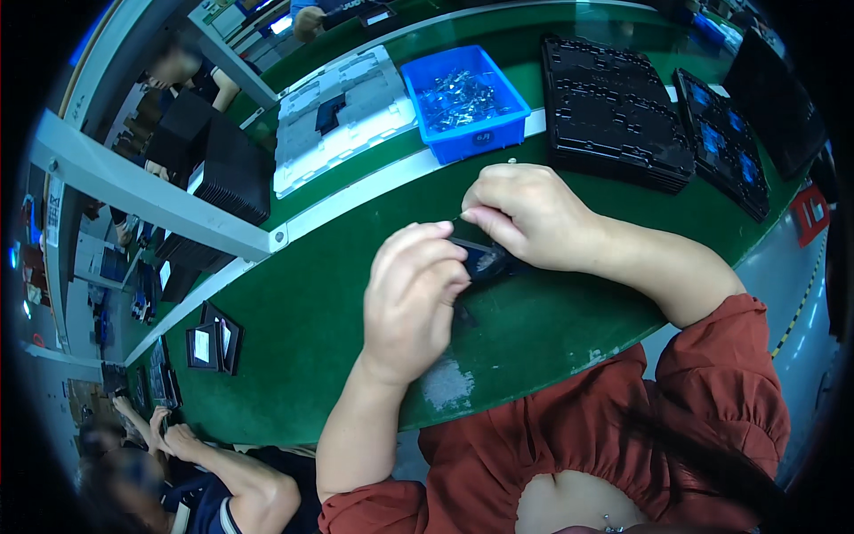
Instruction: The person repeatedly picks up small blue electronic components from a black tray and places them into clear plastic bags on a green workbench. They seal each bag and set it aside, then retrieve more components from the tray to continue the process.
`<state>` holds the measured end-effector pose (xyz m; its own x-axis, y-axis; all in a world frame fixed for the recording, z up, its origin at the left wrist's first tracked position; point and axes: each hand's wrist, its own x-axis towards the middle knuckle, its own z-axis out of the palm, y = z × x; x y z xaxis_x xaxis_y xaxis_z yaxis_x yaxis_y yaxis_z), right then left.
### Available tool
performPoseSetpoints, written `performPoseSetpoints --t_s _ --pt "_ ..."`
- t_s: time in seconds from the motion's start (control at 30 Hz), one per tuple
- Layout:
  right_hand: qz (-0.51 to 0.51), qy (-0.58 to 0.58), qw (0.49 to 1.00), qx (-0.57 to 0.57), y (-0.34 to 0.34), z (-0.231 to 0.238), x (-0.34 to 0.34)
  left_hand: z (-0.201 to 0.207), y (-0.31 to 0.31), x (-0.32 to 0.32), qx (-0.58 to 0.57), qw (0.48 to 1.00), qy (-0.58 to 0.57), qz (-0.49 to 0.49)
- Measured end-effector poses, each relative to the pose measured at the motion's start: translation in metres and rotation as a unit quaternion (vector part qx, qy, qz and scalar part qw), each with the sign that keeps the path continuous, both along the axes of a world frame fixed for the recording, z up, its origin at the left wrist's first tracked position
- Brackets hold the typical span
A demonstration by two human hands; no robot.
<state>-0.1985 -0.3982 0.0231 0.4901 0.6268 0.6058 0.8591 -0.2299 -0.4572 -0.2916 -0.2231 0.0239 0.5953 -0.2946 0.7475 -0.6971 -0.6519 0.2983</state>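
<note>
Over the green table, my left hand [414, 289] curls its fingers at the left edge of a small, dark, flat part [483, 260] with a glossy face, gripping it. My right hand [532, 218] is closed in a pinch just above and to the right of that part. Thumb and forefinger meet near the left fingertips, and what lies between them is too small to name. My fingers hide much of the dark part's outline.
Beyond my hands stands a blue bin [485, 138] of small metal pieces. To its left is a pale moulded tray [302, 147] bearing a dark part; to its right are stacked black trays [614, 116]. Small dark cases [205, 347] lie left. A co-worker's arm [231, 467] rests at lower left.
</note>
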Motion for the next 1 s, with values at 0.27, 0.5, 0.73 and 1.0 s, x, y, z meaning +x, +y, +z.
performPoseSetpoints --t_s 0.27,0.5,0.73,1.0 --pt "0.034 0.038 0.996 -0.074 0.003 0.001 0.008 -0.002 0.007 0.004 -0.014 0.999 0.033 -0.033" --pt "0.027 0.269 0.96 -0.073 -0.002 0.019 -0.001 -0.003 0.008 0.004 0.034 0.999 0.011 0.035" --pt "-0.001 0.368 0.929 -0.048 0.003 0.018 -0.017 0.003 -0.005 -0.004 0.082 0.992 0.028 0.097" --pt "0.03 0.117 0.99 -0.071 0.003 0.01 -0.007 0.003 -0.001 -0.005 0.078 0.996 0.016 0.043"
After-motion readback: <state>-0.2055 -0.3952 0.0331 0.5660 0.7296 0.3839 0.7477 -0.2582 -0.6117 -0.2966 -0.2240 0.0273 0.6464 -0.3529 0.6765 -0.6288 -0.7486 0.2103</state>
